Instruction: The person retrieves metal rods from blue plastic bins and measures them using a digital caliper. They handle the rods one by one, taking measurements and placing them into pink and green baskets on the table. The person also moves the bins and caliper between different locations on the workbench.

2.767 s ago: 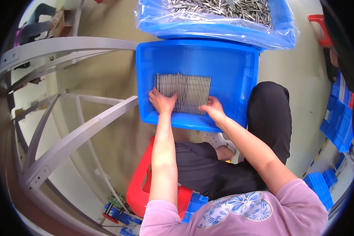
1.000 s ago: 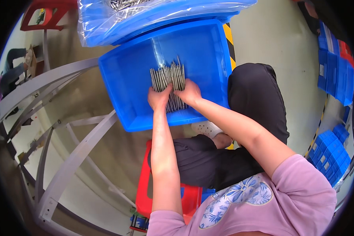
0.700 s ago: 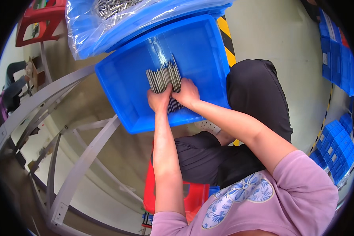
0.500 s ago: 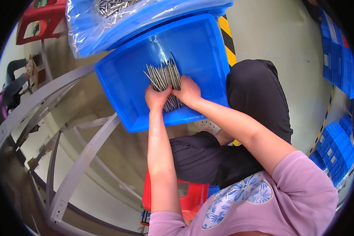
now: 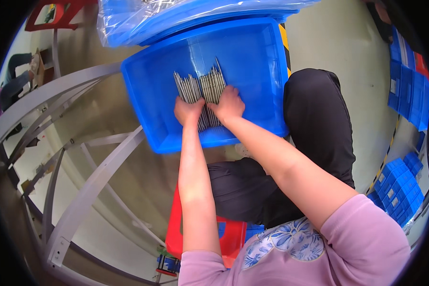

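Observation:
Inside a blue plastic bin (image 5: 255,62), a bundle of thin silvery metal rods (image 5: 188,88) lies side by side, pointing away from me. My left hand (image 5: 188,111) is closed around the left side of the bundle, thumb across the top. On the other side, my right hand (image 5: 229,104) grips it with the fingers curled over the outer rods. Both thumbs almost meet at the middle, where a narrow gap parts the rods at their far ends. One rod sticks out farther at the top right. The fingertips under the rods are hidden.
Behind the bin stands another blue container lined with clear plastic (image 5: 176,24), metal pieces partly visible in it. A grey metal frame (image 5: 95,181) is at the left, a red stool (image 5: 176,229) below me. Blue crates (image 5: 398,188) are stacked at the right.
The rods' far ends, fanned out and crossing before, now lie straighter and more even, in two groups. Both hands keep their hold. The whole view has shifted slightly.

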Motion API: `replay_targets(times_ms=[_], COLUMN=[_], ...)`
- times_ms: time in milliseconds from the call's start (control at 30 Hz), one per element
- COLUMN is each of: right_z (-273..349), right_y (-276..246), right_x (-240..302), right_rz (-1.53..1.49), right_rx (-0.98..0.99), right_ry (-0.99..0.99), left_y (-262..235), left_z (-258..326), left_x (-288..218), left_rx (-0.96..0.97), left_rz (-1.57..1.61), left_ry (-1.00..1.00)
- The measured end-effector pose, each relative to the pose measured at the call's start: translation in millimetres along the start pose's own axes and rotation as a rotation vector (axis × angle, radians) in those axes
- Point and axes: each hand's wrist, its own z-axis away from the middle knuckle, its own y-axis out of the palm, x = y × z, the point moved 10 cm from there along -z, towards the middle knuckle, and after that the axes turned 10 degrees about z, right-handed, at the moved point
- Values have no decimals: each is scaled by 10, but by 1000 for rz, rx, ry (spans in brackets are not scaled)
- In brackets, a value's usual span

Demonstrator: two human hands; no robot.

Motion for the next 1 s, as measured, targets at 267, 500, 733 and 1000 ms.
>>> replay_targets(times_ms=[267, 500, 733, 1000], right_z=[-162, -390, -623, -760], right_y=[-328, -416, -507, -419], right_x=[-7, 36, 36, -29], right_rz=[364, 515, 351, -219], right_rx=[-237, -283, -4, 387], right_ry=[-285, -474, -517, -333], left_y=[-94, -112, 20, 17], left_z=[26, -4, -306, -287], left_x=[107, 164, 636, 646], left_rx=[-70, -132, 227, 162], left_rz=[-207, -175, 247, 848], left_ry=[-20, -129, -249, -347])
